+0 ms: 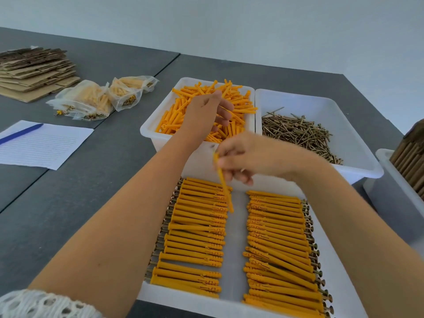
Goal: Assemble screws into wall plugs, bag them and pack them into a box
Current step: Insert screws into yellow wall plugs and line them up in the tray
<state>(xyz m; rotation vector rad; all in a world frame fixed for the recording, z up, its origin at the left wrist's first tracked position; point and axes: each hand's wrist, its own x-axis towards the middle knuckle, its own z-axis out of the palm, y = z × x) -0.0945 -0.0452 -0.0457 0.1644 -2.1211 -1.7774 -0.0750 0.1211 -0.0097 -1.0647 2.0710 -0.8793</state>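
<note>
My left hand reaches into a white bin of loose orange wall plugs, fingers curled among them; whether it holds one I cannot tell. My right hand pinches one orange wall plug that hangs point down above the near white tray. That tray holds two neat rows of plugs with screws in them, a left row and a right row. A second white bin to the right holds loose brass screws.
Several filled clear bags lie at the back left beside a stack of flat cardboard. A lined sheet with a blue pen lies at the left. Another white bin with brown sticks stands at the right edge.
</note>
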